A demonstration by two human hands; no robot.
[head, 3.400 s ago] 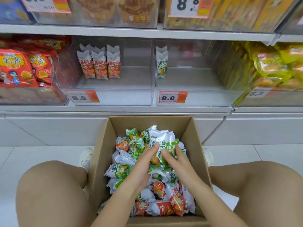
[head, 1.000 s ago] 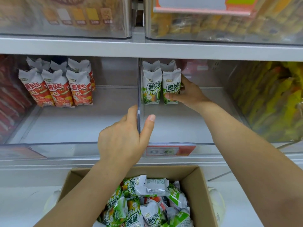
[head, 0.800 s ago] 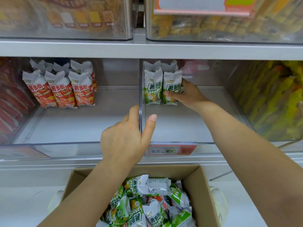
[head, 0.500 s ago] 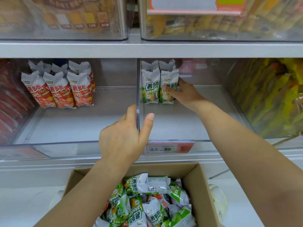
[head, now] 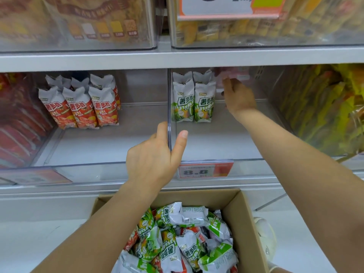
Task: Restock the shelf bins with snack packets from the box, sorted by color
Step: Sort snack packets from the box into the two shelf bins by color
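Stocking, head view: green packets going into the right-hand clear bin; red packets stand in the left-hand bin.
Left hand: at 6 o'clock of the shelf opening; grip closed round the clear divider between the two bins, thumb on the right face, fingers on the left.
Right hand: inside the right-hand bin at 3 o'clock of the green packets, just beside them; grip loose and open, holding nothing.
Green packets, placement: upright, side by side at the bin's rear, against the divider.
Red packets, placement: upright in rows at the rear of the left-hand bin.
Box: cardboard, at 6 o'clock below the shelf; mixed green and red packets heaped inside.
Price tag: on the right-hand bin's front lip.
Handling note: judged best to steady the divider while nudging each new packet flush and upright against its neighbour, face forward.
Caution: crinkly, light packets likely to topple if released leaning.
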